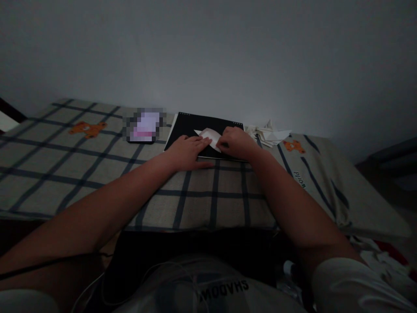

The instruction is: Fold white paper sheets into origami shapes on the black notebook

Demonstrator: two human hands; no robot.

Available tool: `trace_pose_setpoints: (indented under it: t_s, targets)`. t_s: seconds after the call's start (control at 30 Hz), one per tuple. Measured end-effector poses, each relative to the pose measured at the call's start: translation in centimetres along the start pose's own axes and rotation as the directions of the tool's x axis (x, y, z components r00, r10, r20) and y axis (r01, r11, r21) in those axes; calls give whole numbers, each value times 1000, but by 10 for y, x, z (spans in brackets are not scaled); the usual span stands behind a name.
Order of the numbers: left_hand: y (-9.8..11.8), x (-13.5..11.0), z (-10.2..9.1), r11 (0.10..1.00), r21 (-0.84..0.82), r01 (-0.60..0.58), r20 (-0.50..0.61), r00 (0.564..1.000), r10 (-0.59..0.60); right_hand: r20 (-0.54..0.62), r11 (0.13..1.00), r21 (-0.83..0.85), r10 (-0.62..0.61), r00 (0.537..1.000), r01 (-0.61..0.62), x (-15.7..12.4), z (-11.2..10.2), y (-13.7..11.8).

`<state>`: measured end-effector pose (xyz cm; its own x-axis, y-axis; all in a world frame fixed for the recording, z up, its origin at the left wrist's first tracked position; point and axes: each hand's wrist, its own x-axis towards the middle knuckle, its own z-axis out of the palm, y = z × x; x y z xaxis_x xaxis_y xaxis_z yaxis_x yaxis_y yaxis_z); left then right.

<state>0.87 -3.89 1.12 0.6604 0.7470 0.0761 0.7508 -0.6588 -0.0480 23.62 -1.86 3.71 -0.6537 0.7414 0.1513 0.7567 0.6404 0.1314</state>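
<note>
A small piece of folded white paper (209,134) lies on a black notebook (195,121) with punched holes along its far edge. My left hand (187,153) rests flat, fingertips on the paper's left part and thumb stretched along the cloth in front of the notebook. At the paper's right side, my right hand (236,142) has its fingers curled and pinched together at the paper's edge. Part of the notebook's right side is hidden under that hand.
A checked tablecloth (156,182) covers the table, which stands against a grey wall (208,56). Left of the notebook lies a phone (143,128), its screen lit and blurred. Several folded white paper pieces (269,134) are heaped to the right. A dark cord (55,261) crosses my left arm.
</note>
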Motion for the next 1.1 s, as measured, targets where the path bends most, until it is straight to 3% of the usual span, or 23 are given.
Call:
trace_pose_setpoints:
  t_s: [0.3, 0.7, 1.1]
  targets:
    - [0, 0, -3, 1000, 22, 2, 28, 1000, -2, -64, 1000, -14, -13, 998, 12, -2, 2, 4]
    - [-4, 1, 3, 998, 52, -33, -29, 999, 35, 115, 989, -147, 33, 993, -16, -4, -14, -16]
    - [1, 0, 6, 996, 76, -43, -89, 995, 50, 32, 992, -91, -81, 996, 84, -5, -13, -15]
